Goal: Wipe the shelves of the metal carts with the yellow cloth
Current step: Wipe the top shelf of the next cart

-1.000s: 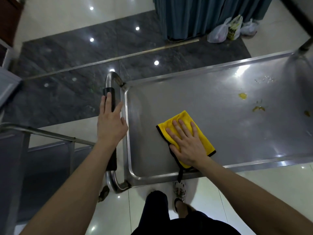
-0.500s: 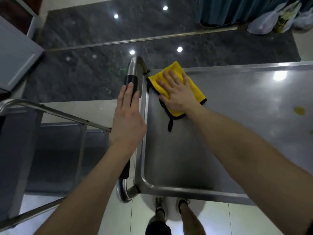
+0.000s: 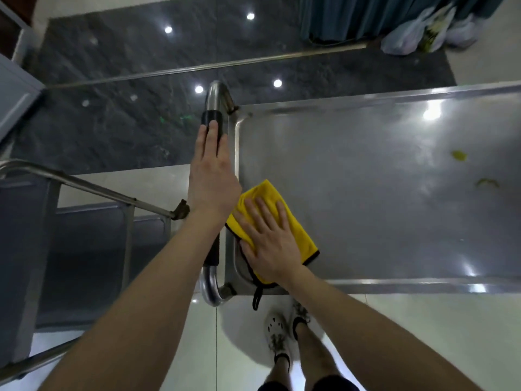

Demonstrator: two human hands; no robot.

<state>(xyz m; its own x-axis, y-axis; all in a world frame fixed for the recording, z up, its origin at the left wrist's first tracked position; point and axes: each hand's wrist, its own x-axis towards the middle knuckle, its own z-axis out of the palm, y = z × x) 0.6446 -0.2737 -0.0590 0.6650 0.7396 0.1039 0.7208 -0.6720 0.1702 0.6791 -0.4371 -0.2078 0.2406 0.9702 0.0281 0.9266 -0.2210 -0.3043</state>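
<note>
**Yellow cloth in the shelf corner beside the handle**

The left hand lies along the cart handle, its grip straight with the fingers together. The right hand, grip spread flat, presses the cloth on the shelf. The print on the far bags is too blurred to read.

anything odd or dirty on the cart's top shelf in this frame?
Yes. A yellow scrap and a greenish scrap lie on the right part of the top shelf, well apart from the yellow cloth, which the right hand presses flat near the near-left corner. The cloth's black loop dangles over the shelf's near edge.
</note>
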